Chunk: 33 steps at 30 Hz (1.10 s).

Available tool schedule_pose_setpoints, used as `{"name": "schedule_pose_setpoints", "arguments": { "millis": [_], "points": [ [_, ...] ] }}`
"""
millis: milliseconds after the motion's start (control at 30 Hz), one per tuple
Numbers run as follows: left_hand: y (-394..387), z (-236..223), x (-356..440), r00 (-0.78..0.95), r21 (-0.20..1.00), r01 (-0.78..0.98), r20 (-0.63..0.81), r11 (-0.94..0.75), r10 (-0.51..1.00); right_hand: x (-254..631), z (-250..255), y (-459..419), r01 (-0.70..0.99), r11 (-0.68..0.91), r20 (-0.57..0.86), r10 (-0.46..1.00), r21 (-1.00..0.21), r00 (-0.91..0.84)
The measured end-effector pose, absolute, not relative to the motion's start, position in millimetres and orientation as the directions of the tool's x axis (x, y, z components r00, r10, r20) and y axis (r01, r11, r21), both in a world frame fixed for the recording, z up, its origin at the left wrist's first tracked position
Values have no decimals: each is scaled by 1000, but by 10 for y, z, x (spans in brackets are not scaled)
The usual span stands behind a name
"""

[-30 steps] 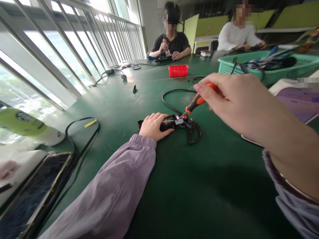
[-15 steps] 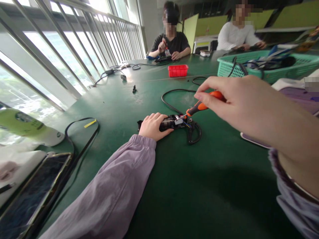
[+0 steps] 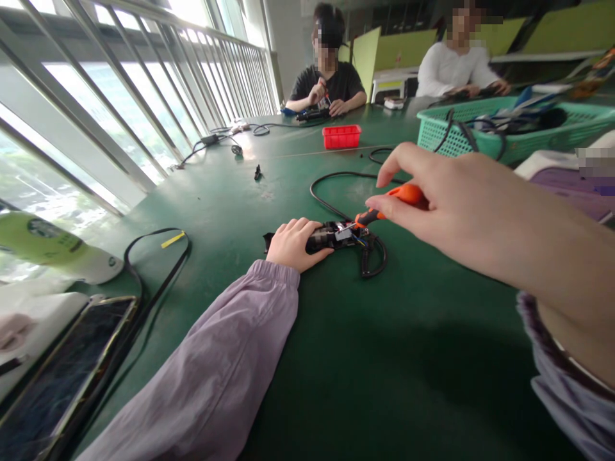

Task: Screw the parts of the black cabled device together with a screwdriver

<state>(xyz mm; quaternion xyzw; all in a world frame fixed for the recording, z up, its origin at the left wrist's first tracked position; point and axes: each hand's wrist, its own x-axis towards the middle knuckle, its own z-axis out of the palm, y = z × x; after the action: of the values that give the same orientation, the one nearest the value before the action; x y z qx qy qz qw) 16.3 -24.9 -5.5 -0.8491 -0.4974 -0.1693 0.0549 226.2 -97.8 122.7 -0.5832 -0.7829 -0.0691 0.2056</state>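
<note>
The left hand (image 3: 293, 245) is partly curled over a long, black, tube-shaped gadget (image 3: 323, 239) with an open side, fingers across its top and thumb along the near side, holding it down on the dark green table (image 3: 336, 358). The gadget lies sideways, its long way running from under this hand out toward the right hand (image 3: 439, 208). The left hand is nearer, right on it; the right hand is up above and past the other end, not touching it. The right hand is loosely bent and has hold of an orange and black screwdriver (image 3: 371, 216) with a thin metal rod, its thumb by the handle. The rod slants down and left from that hand to the gadget's open part, just beside the left hand. I can't tell what the tip touches. Thin blue and yellow wires (image 3: 359, 241) stick out there, between the hands.
</note>
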Motion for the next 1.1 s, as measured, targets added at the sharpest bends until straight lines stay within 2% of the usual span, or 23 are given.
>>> {"name": "schedule_pose_setpoints", "arguments": {
  "millis": [200,467,667,933,1100],
  "points": [
    [-262,-42,177,444,77,866,339,-495,829,2301,1229,-948,922,374,458,839,-95,-293],
    [-262,-46,176,444,59,869,345,-492,827,2228,1273,-994,955,258,385,904,-143,-187],
    [-261,-46,170,451,55,866,344,-497,824,2212,1258,-1009,934,336,401,877,-118,-265],
    [-254,-54,175,445,69,866,345,-495,827,2197,1282,-1022,984,175,412,898,-15,-154],
    [-251,-52,173,449,66,865,343,-498,825,2230,1245,-994,962,272,409,882,-39,-232]
  ]
}}
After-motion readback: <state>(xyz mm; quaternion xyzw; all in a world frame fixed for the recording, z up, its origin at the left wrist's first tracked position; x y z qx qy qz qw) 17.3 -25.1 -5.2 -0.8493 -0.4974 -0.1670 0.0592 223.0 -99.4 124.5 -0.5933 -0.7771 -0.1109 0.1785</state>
